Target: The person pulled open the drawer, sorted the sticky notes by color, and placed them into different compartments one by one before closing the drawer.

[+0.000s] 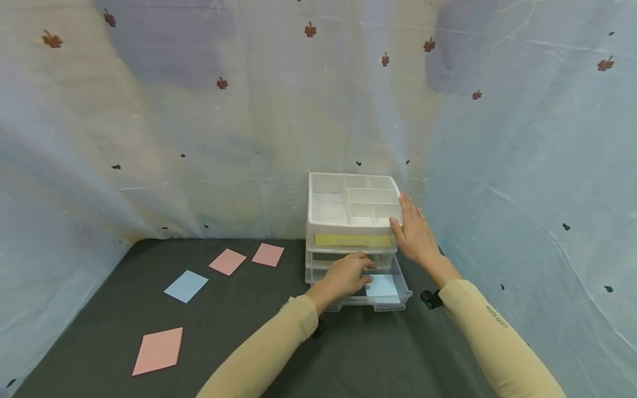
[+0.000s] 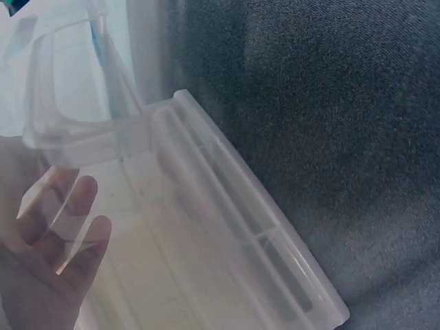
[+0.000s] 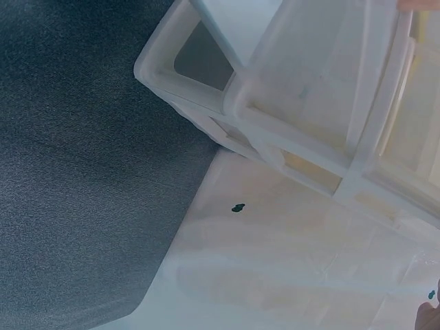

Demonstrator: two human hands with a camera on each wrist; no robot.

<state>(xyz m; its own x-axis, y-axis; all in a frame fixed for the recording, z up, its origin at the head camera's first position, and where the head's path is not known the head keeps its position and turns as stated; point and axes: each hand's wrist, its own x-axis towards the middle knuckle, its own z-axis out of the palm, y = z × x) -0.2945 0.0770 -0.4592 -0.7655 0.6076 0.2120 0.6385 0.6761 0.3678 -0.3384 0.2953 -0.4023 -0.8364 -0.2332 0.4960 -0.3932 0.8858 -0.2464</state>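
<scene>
A person's left hand (image 1: 348,276) reaches into the pulled-out bottom drawer (image 1: 393,301) of a small clear plastic drawer unit (image 1: 318,260), fingers loosely bent over a light blue card (image 1: 382,286) lying on the drawer floor; whether they pinch the card or merely rest on it cannot be told. The right hand (image 1: 415,235) lies flat, fingers straight, against the unit's right front corner beside the white divided tray (image 1: 348,202) on top, apparently steadying the light unit. A yellow sheet (image 1: 353,240) shows through the top drawer. On the dark cloth-covered table (image 1: 239,331), well apart to the left, lie a second blue card (image 1: 186,286) and three pink cards (image 1: 158,350). The left wrist view shows only fingertips (image 2: 75,227) blurred through clear plastic; the right wrist view shows the unit's underside and the draped backdrop (image 1: 149,138), not the hand itself. The middle drawer's contents are unreadable.
</scene>
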